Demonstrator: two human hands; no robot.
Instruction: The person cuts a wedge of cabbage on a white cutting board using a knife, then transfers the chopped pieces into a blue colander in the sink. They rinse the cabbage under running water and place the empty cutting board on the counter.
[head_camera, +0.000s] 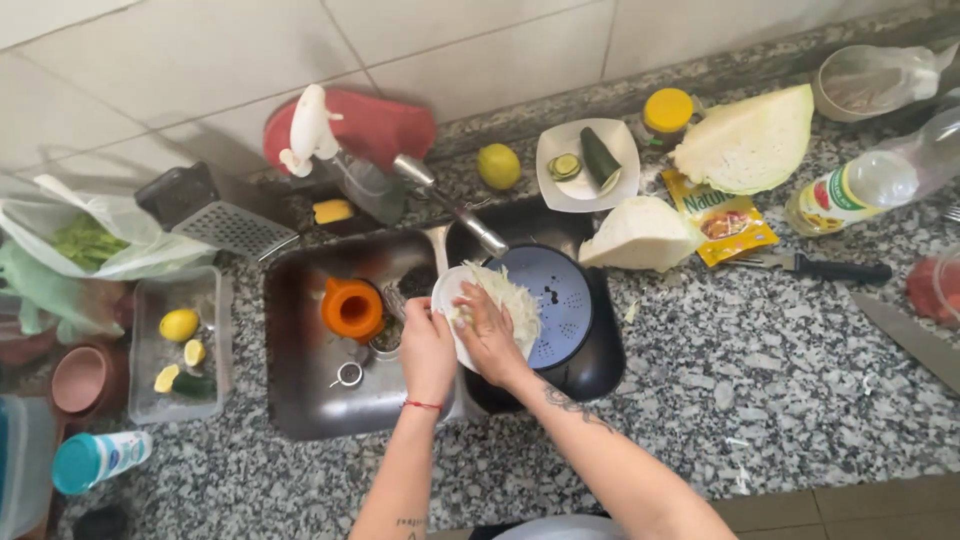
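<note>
Over the sink (300, 400), set in a speckled counter (760, 380): white plate (447, 290), largely hidden by both hands. Left hand (427, 350) grips its rim; right hand (487, 330) lies flat on pale shredded cabbage (510, 295), above a perforated blue colander (560, 305).

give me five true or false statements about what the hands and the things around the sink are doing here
1. The left hand holds the rim of a round white plate. True.
2. The right hand rests on a heap of shredded pale cabbage. True.
3. The round blue perforated colander sits on the grey speckled stone counter. False: it sits in the right basin of the sink.
4. A whole yellow lemon lies behind the sink. True.
5. The orange plastic funnel-shaped piece lies on the square white plate. False: it is in the left steel basin; that plate holds a cut green cucumber.
</note>
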